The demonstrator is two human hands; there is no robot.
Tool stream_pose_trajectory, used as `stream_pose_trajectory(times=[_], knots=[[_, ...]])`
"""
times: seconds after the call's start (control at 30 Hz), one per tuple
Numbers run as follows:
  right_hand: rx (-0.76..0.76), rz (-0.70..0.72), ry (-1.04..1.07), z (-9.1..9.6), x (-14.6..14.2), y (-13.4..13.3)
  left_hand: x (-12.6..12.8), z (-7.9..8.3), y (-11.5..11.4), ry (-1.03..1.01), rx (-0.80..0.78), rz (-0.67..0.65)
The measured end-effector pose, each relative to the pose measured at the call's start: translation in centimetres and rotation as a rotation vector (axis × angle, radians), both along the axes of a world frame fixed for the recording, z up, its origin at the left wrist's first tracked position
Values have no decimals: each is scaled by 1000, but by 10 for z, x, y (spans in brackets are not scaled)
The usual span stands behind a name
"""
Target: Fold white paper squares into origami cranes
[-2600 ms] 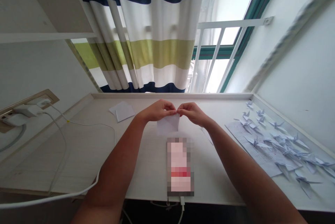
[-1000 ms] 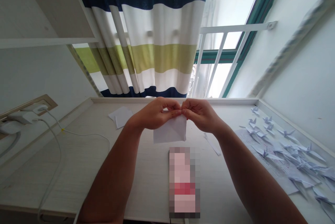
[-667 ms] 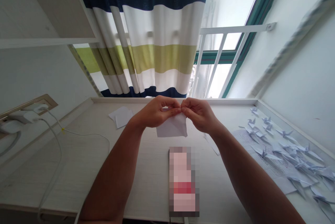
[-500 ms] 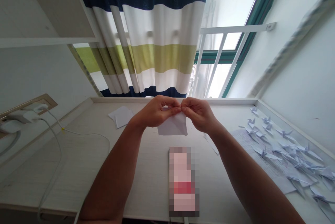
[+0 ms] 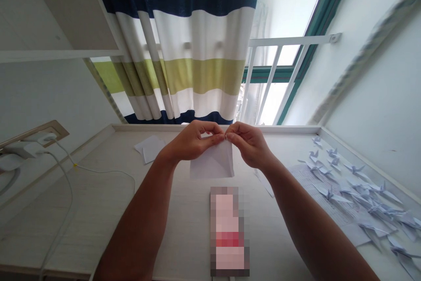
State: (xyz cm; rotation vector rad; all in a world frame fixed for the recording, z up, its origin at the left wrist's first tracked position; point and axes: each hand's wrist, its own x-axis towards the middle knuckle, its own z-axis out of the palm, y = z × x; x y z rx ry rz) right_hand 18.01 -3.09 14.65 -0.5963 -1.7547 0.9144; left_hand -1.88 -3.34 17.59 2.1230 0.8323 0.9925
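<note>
A white sheet of paper (image 5: pixel 212 162) hangs from my fingers above the far middle of the desk. My left hand (image 5: pixel 197 140) pinches its upper edge between thumb and fingers. Close against it, my right hand (image 5: pixel 246 143) pinches the paper's upper right corner, the fingertips of both hands nearly touching. The top edge of the sheet is partly hidden behind my fingers. Below the paper lies a phone-shaped object (image 5: pixel 228 228), its surface blurred out by large pixels.
Several folded paper cranes (image 5: pixel 365 193) cover the desk's right side, some on printed sheets (image 5: pixel 302 180). White paper pieces (image 5: pixel 149 148) lie at the back left. A white cable (image 5: pixel 108 170) runs from plugs (image 5: pixel 29 147) at the left wall. A raised rim (image 5: pixel 283 129) borders the desk.
The paper's lower edge has swung down and slightly left, so more of the sheet shows. Both hands keep their pinch at almost the same place. The whole view has shifted a little.
</note>
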Motion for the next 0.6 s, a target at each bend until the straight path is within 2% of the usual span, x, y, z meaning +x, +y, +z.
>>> stream_pose_trajectory(times=[0.17,0.37,0.47,0.6], knots=[[-116,85,-11,7,5,-2,-2,5,-5,41,17,-8],[-140,108,-28,10,10,1,-2,6,-6,41,23,48],[-173,161,-67,10,12,1,-3,6,-6,37,22,58],[-179,155,-59,9,11,0,-4,7,-6,35,5,55]])
